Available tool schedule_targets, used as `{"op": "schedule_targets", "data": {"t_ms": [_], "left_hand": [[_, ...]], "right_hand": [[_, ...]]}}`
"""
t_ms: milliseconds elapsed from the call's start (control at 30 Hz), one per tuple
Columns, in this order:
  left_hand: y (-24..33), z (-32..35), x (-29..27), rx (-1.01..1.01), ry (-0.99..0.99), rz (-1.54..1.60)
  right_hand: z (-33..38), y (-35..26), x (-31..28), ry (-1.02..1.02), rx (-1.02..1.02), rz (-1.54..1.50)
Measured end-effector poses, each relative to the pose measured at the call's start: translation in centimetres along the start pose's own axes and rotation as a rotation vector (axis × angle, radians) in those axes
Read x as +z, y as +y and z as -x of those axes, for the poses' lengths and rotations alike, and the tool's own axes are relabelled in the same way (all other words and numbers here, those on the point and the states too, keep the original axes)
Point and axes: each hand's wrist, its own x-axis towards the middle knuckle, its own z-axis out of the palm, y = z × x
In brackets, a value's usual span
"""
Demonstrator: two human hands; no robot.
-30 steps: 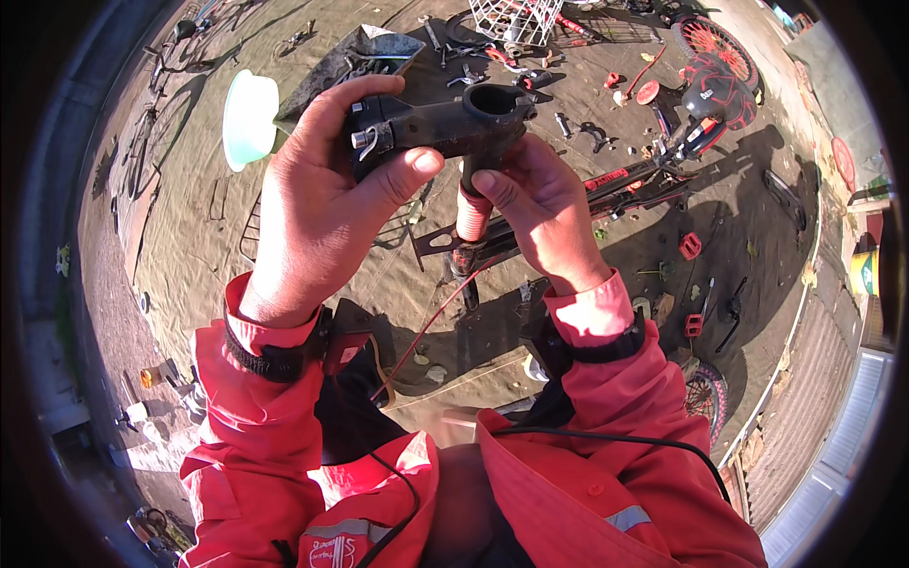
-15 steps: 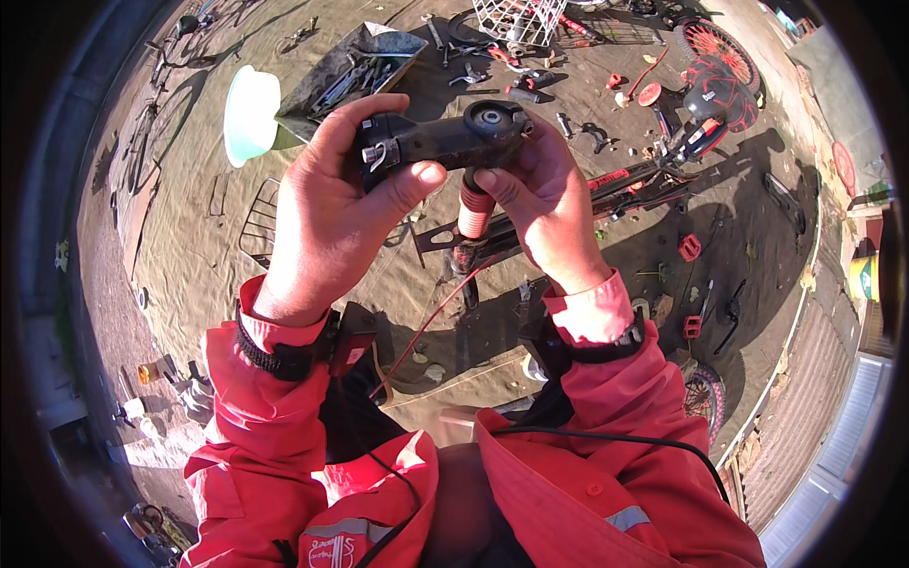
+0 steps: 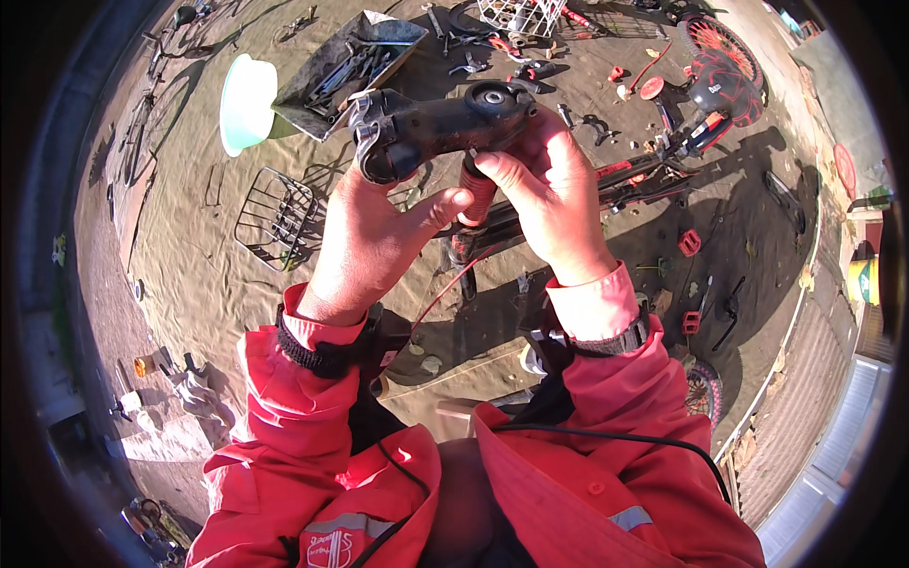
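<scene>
I hold a black bicycle stem [image 3: 431, 128] up in front of me with both hands. My left hand [image 3: 374, 237] grips its clamp end from below, thumb stretched toward the right. My right hand [image 3: 544, 194] wraps the other end, fingers curled over the round bolt cap. Both arms wear red sleeves with dark wristbands. Below the hands lies a bicycle handlebar with a red grip [image 3: 478, 204], partly hidden by my fingers.
On the sandy ground lie a wire basket [image 3: 275, 218], a metal tray of tools [image 3: 350, 66], a pale green bowl [image 3: 244, 102], scattered bike parts, a red-and-black bicycle frame [image 3: 663, 156], red pedals [image 3: 689, 243] and a white crate [image 3: 521, 14].
Both hands have shifted slightly on the stem; it sits a little more level and my left thumb now reaches further toward the right hand.
</scene>
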Motion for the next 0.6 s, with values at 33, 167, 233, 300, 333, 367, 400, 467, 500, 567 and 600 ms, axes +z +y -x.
{"op": "schedule_targets", "data": {"t_ms": [33,167,233,300,333,367,400,467,500,567,600], "left_hand": [[-0.2,0.3,0.1,-0.014,-0.048,-0.041],[-0.8,-0.4,2.0,-0.021,-0.016,0.187],[-0.6,-0.4,2.7,-0.012,0.002,0.188],[-0.3,-0.3,3.0,0.002,0.014,0.084],[-0.3,-0.5,3.1,-0.064,-0.010,0.123],[-0.3,-0.6,3.2,-0.132,-0.032,0.161],[-0.2,-0.7,3.3,-0.142,-0.041,0.136],[-0.2,-0.5,3.7,-0.119,-0.039,0.141],[-0.2,-0.4,3.9,-0.108,-0.038,0.144],[-0.3,-0.2,4.2,-0.098,-0.019,0.229],[-0.4,-0.1,4.3,-0.094,-0.012,0.269]], "right_hand": [[0.0,0.0,0.0,0.022,-0.024,0.039],[0.2,0.0,-0.3,0.011,0.015,0.043],[0.2,0.1,-0.4,0.023,0.024,0.029],[0.0,0.4,-0.6,0.033,-0.013,0.077],[-0.2,0.6,-0.6,0.040,-0.053,0.133],[-0.3,0.8,-0.6,0.069,-0.056,0.190],[-0.3,0.8,-0.7,0.038,-0.095,0.187],[-0.1,0.7,-1.0,0.023,-0.097,0.187],[0.0,0.6,-1.0,0.026,-0.082,0.190],[0.1,0.3,-1.2,0.029,-0.048,0.193],[0.1,0.1,-1.2,0.008,-0.051,0.186]]}}
